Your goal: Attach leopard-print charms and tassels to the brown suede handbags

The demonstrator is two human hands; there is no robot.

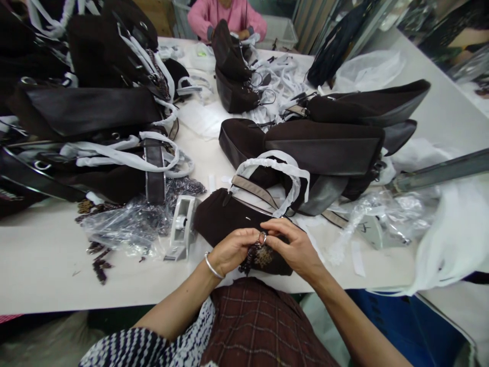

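A dark brown handbag [216, 216] lies on the table in front of me, its handles [296, 186] wrapped in white. Over the bag's front, my left hand [234, 250] pinches a small silver metal ring [262, 238] from the left. My right hand [296, 250] is closed on the same ring from the right, thumb and index finger at its edge. Below the ring hangs a dark beaded charm [263, 256] with a pale brown part, resting against the bag. The fingers partly cover where ring and charm meet.
Dark handbags [91, 109] are piled at the left, with more bags [324, 145] at the right. A grey tape dispenser [182, 227] stands beside clear plastic bags [126, 229]. White plastic [454, 234] hangs at the right. Across the table sits a person in pink [198, 18].
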